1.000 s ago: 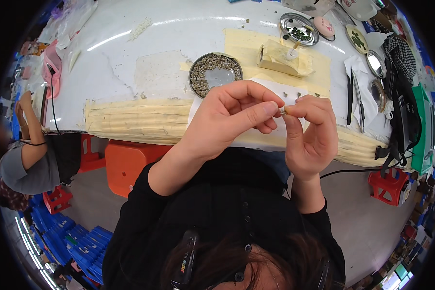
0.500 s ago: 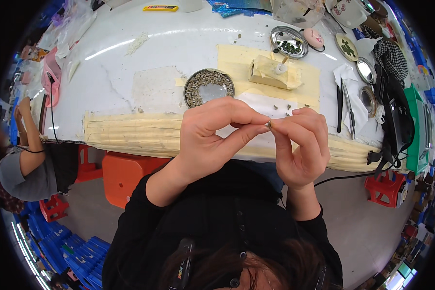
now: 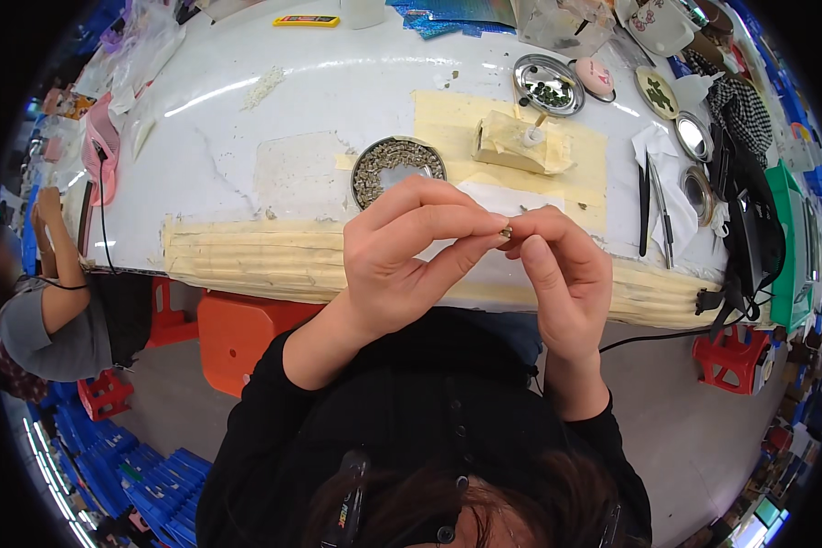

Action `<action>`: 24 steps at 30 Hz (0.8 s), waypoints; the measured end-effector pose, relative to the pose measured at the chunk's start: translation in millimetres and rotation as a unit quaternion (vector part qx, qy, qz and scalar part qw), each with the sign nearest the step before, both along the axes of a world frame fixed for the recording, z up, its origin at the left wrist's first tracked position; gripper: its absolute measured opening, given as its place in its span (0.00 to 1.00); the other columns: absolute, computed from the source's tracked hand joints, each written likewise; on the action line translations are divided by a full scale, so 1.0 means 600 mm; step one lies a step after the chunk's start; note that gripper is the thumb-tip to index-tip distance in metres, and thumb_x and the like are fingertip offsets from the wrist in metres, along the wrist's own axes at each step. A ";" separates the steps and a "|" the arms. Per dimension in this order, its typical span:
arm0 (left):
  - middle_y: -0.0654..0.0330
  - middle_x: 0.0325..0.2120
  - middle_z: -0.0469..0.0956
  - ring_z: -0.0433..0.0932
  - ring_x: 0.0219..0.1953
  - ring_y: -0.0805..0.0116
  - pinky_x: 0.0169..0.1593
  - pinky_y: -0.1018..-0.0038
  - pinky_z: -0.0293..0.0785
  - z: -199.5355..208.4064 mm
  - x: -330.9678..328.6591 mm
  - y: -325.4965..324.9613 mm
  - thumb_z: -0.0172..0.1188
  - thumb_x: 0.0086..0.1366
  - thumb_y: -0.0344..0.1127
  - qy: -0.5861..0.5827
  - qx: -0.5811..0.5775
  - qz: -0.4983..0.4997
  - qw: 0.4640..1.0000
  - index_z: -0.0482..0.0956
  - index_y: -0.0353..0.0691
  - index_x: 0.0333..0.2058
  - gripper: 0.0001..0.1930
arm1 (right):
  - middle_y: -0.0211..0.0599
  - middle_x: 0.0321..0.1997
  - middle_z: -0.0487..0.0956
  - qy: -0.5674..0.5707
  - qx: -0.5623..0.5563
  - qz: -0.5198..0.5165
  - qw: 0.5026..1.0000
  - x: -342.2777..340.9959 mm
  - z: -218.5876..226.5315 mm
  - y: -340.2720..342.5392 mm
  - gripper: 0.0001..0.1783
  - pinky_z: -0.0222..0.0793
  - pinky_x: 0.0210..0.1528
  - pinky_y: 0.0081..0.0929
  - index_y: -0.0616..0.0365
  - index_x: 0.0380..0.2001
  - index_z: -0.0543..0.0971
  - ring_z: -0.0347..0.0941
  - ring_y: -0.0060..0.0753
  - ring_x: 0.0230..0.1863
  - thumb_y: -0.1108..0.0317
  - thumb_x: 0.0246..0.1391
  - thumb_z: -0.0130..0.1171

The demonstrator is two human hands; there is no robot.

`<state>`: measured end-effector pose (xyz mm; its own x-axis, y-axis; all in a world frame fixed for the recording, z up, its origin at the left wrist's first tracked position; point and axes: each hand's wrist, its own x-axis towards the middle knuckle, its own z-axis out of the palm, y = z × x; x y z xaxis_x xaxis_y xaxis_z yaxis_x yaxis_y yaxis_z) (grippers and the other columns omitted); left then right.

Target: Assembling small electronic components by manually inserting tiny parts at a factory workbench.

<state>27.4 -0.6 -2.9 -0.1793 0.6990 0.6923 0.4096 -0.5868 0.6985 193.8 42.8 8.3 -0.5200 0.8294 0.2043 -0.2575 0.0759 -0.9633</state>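
A tiny shiny metal piece [image 3: 505, 234] is pinched between the thumb and index finger of my left hand [image 3: 411, 247]. My right hand [image 3: 571, 279] meets it from the other side, loosely closed, its curled fingertips against the piece and its thumb a little lower. Fingers partly cover the piece, so its exact kind does not show. Beyond my left hand stands a round dish [image 3: 398, 169] with many similar small metal pieces around its inside. A white paper sheet [image 3: 493, 196] lies under and behind my fingertips.
Behind my hands is a tape-covered block [image 3: 521, 144] with a small white cup and stick. A metal dish of dark green bits [image 3: 550, 89] stands farther right. Tweezers [image 3: 644, 210] lie on the right. A ridged, tape-covered strip [image 3: 247, 260] lines the table's front edge. Another person [image 3: 50, 320] sits at left.
My right hand has shifted slightly left and turned, its thumb now raised higher and its fingers curled more. My left hand keeps its pinch on the piece. The view has moved a little.
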 end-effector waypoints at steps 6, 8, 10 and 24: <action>0.58 0.29 0.79 0.78 0.31 0.67 0.32 0.76 0.73 0.001 0.003 -0.002 0.68 0.51 0.20 0.040 0.005 0.017 0.999 0.82 0.34 0.33 0.09 | 0.38 0.35 0.79 -0.055 0.120 -0.059 0.990 0.003 -0.012 0.001 0.07 0.67 0.44 0.22 0.68 0.38 0.79 0.73 0.26 0.37 0.76 0.59 0.55; 0.57 0.29 0.79 0.78 0.31 0.67 0.33 0.76 0.73 0.000 0.002 -0.003 0.67 0.52 0.19 0.053 0.007 0.014 0.998 0.81 0.33 0.33 0.09 | 0.36 0.35 0.79 -0.054 0.115 -0.057 0.990 0.003 -0.012 0.001 0.05 0.67 0.43 0.21 0.67 0.36 0.78 0.72 0.24 0.37 0.76 0.59 0.55; 0.57 0.29 0.79 0.78 0.31 0.67 0.33 0.76 0.73 0.000 0.001 -0.003 0.68 0.51 0.19 0.062 0.010 0.005 0.998 0.81 0.33 0.33 0.09 | 0.34 0.34 0.78 -0.025 0.070 -0.033 0.997 0.003 -0.012 0.002 0.05 0.67 0.43 0.20 0.67 0.35 0.77 0.71 0.22 0.37 0.76 0.60 0.55; 0.59 0.29 0.79 0.78 0.31 0.68 0.33 0.76 0.73 -0.001 0.003 -0.004 0.68 0.50 0.20 0.024 -0.007 -0.006 1.000 0.82 0.36 0.33 0.10 | 0.33 0.35 0.78 0.042 -0.020 0.014 0.999 0.003 -0.013 0.000 0.06 0.68 0.45 0.20 0.66 0.37 0.75 0.72 0.20 0.38 0.74 0.62 0.53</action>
<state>28.9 -3.2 -3.4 -0.1372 0.7108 0.6899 0.4363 -0.5819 0.6863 195.8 42.7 0.7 -0.5248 0.8235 0.2153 -0.3391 0.0297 -0.9403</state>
